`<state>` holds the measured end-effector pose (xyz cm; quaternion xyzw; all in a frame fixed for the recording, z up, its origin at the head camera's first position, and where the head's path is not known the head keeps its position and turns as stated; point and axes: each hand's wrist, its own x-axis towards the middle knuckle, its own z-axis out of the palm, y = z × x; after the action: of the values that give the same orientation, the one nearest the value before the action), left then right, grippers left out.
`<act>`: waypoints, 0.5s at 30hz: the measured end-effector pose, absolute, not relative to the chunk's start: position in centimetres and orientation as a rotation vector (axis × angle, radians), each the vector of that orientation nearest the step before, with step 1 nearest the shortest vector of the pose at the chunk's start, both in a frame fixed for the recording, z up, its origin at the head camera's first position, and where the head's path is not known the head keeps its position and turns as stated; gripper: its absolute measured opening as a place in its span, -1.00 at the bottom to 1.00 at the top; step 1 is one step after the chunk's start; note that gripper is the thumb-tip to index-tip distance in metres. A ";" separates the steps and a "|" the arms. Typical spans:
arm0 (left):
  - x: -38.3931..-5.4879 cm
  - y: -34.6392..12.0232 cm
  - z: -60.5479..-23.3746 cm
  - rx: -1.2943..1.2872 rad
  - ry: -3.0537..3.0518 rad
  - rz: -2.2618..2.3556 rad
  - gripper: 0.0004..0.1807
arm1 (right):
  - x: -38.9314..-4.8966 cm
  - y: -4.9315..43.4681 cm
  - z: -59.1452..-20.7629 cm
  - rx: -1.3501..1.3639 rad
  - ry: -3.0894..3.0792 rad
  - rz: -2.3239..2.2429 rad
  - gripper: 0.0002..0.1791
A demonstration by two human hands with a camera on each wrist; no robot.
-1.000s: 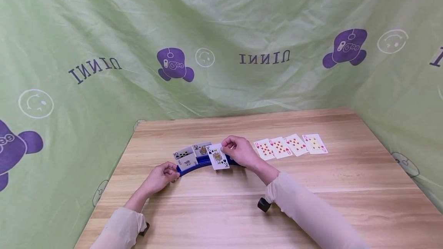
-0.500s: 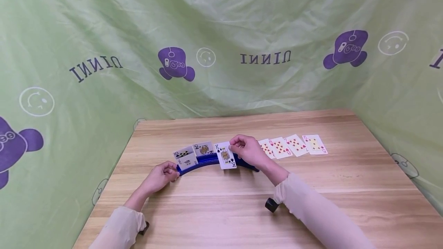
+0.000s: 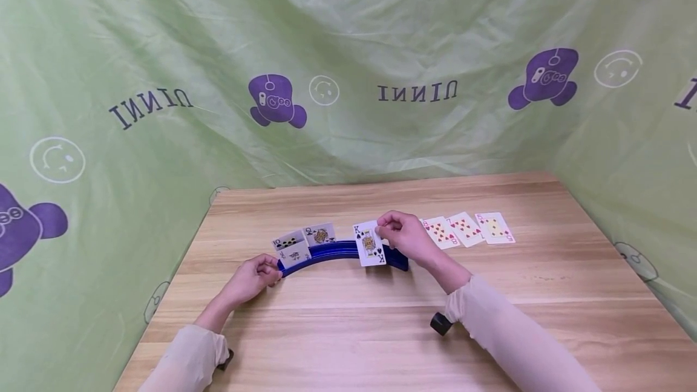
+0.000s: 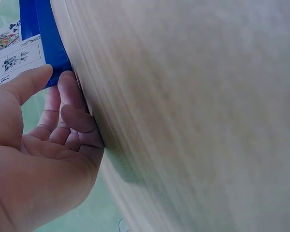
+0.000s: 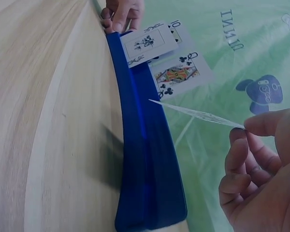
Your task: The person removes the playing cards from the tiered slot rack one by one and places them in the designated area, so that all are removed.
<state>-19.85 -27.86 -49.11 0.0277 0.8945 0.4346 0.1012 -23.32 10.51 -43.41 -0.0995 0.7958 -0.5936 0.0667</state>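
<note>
A curved blue card holder [image 3: 334,250] lies on the table, and my left hand [image 3: 252,280] pinches its left end between thumb and fingers. At that end a black-and-white joker [image 3: 294,256] stands in the front slot. Behind it are a black ten [image 3: 283,241] and the queen of clubs [image 3: 320,235]. My right hand [image 3: 407,238] pinches the king of spades [image 3: 369,244] by its upper right edge, over the right half of the holder. In the right wrist view, the king [image 5: 198,115] is seen nearly edge-on, apart from the holder's slots.
Right of my right hand, the eight of hearts [image 3: 441,233], a red seven [image 3: 465,228] and the five of diamonds [image 3: 494,228] lie face up on the wooden table [image 3: 348,337]. A green printed curtain [image 3: 348,138] hangs around the table.
My right hand has carried the king of spades to the right along the holder, uncovering its middle. The hand now covers the red nine on the table. My left hand stays put.
</note>
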 end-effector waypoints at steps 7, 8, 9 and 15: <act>-19.7 -27.8 -48.9 0.096 2.643 1.285 -0.70 | -23.2 11.9 -43.2 -0.289 2.433 -1.771 -0.84; -19.7 -27.8 -48.8 0.095 2.643 1.283 -0.69 | -23.2 12.2 -43.2 -0.283 2.439 -1.767 -0.84; -19.6 -27.7 -48.8 0.093 2.642 1.282 -0.69 | -23.1 12.5 -43.2 -0.277 2.442 -1.766 -0.84; -19.6 -27.7 -48.8 0.095 2.640 1.277 -0.68 | -23.0 14.1 -43.2 -0.225 2.462 -1.737 -0.80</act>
<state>-19.64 -27.69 -48.76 0.0324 0.8950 0.4327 0.1036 -23.04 14.10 -43.24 -0.0743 0.8133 -0.5739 0.0601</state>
